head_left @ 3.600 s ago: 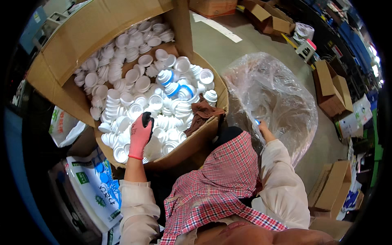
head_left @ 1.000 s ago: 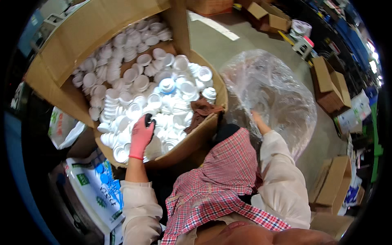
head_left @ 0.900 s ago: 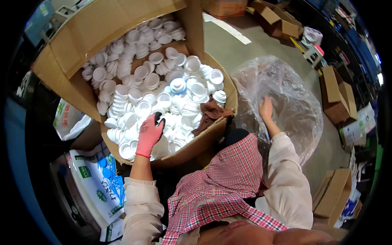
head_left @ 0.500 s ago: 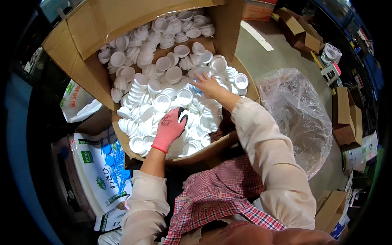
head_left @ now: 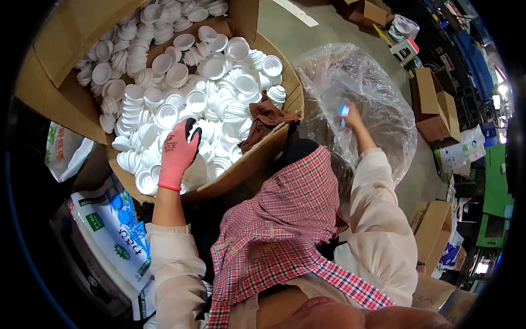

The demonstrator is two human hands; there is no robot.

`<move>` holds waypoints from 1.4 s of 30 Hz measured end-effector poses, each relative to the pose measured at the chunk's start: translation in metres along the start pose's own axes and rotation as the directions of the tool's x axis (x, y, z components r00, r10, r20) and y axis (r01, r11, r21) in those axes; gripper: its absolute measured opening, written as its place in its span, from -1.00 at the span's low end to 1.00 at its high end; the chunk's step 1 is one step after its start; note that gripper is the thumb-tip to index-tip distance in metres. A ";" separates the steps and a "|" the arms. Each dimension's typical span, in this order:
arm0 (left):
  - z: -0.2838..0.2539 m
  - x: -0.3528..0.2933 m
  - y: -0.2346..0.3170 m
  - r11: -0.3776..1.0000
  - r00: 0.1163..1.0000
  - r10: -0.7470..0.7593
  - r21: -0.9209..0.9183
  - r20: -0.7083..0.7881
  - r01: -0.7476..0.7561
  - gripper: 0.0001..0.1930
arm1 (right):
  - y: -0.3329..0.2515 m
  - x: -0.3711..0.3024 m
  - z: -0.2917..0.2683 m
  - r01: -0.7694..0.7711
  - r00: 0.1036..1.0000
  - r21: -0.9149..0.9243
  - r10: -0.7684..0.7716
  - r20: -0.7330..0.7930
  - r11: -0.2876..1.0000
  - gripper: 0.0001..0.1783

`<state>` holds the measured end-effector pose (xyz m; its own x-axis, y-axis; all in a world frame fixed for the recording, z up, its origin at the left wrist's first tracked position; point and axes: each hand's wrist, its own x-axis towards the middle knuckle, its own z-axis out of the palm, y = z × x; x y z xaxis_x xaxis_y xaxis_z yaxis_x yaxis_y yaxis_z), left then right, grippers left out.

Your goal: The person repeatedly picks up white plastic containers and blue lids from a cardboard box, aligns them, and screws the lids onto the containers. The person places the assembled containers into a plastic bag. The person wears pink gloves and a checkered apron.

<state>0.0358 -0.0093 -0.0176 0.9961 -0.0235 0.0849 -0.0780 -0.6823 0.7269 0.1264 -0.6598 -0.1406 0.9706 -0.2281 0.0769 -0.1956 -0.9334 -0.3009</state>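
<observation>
My left hand point(head_left: 179, 152), in a pink glove with dark fingertips, rests over the near part of a heap of white plastic cup-like pieces point(head_left: 196, 102). Its thumb stands apart from the fingers, and nothing shows between them. A large cardboard carton point(head_left: 241, 171) holds the heap, many pieces nested in stacks. Out to the right, my bare right hand point(head_left: 355, 117) grips a small blue-and-white piece point(head_left: 344, 111), blurred, its kind unclear. That hand is above a big clear plastic bag point(head_left: 386, 112) beside the carton.
A brown cloth point(head_left: 267, 122) hangs at the carton's right rim. Left of it lies a printed white sack point(head_left: 112, 222) with blue plastic parts point(head_left: 125, 216). Cardboard boxes point(head_left: 433, 104) and a small white stool point(head_left: 404, 50) stand along the right. A green machine point(head_left: 493, 197) is farther right.
My right hand has left the heap and swung right, over the clear bag, with the small blue-and-white piece. My left hand stays on the heap. The whole view has shifted rightward.
</observation>
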 end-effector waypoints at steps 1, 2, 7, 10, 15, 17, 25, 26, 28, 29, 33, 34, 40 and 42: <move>-0.009 -0.009 -0.006 0.995 0.999 -0.024 0.092 -0.048 0.028 -0.64 | -0.017 -0.011 0.040 -0.225 0.896 0.163 0.139 0.422 0.961 -0.16; -0.029 -0.024 -0.007 0.982 0.993 -0.076 0.164 -0.087 0.089 -0.64 | -0.101 -0.034 0.065 -0.502 0.697 0.263 0.206 0.687 0.824 -0.26; -0.057 -0.032 0.012 0.999 0.973 0.031 0.030 -0.227 -0.025 -0.62 | 0.042 -0.065 0.093 -0.456 0.642 0.342 0.037 0.766 0.822 -0.54; -0.118 -0.077 0.004 0.976 0.886 -0.138 -0.215 -0.442 0.044 -0.63 | 0.031 -0.035 0.057 -0.406 0.717 0.353 0.054 0.695 0.843 -0.61; -0.190 -0.200 -0.195 0.870 0.564 -0.467 -0.237 -0.682 0.434 -0.69 | -0.069 0.021 -0.027 -0.093 0.953 0.600 -0.104 0.286 0.795 -0.70; -0.190 -0.236 -0.269 0.766 0.473 -0.557 -0.202 -0.683 0.610 -0.62 | -0.117 0.019 -0.048 0.203 0.973 0.500 -0.229 -0.010 0.842 -0.75; -0.109 -0.228 -0.446 0.492 0.520 -0.735 0.186 -0.436 0.851 -0.36 | -0.473 -0.198 -0.044 0.874 0.264 0.392 -0.958 0.115 0.288 -0.79; -0.103 -0.211 -0.454 0.487 0.543 -0.732 0.242 -0.411 0.840 -0.33 | -0.479 -0.212 -0.019 0.781 0.389 0.478 -0.912 0.131 0.402 -0.81; -0.096 -0.182 -0.468 0.479 0.581 -0.712 0.334 -0.394 0.812 -0.29 | -0.489 -0.229 0.014 0.657 0.546 0.517 -0.819 0.177 0.549 -0.84; -0.091 -0.174 -0.477 0.471 0.591 -0.699 0.363 -0.403 0.804 -0.27 | -0.496 -0.229 0.026 0.651 0.577 0.475 -0.792 0.198 0.593 -0.86; -0.070 -0.142 -0.491 0.532 0.701 -0.667 0.499 -0.252 0.685 -0.30 | -0.496 -0.226 0.036 0.748 0.520 0.411 -0.845 0.127 0.522 -0.94; -0.062 -0.145 -0.503 0.568 0.741 -0.650 0.541 -0.169 0.621 -0.33 | -0.500 -0.228 0.032 0.733 0.523 0.416 -0.837 0.160 0.538 -0.95; -0.105 -0.106 -0.504 0.608 0.646 -0.725 0.218 -0.240 0.764 -0.28 | -0.501 -0.226 0.037 0.752 0.508 0.397 -0.846 0.159 0.526 -0.97; -0.115 -0.085 -0.525 0.616 0.625 -0.636 0.190 -0.452 0.765 -0.21 | -0.498 -0.223 0.041 0.746 0.510 0.394 -0.841 0.180 0.537 -0.97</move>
<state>-0.0124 0.4348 -0.3285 0.6539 0.7497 -0.1017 0.7213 -0.5771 0.3830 0.0134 -0.1326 -0.0472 0.6851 0.7182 0.1216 0.6744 -0.5624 -0.4784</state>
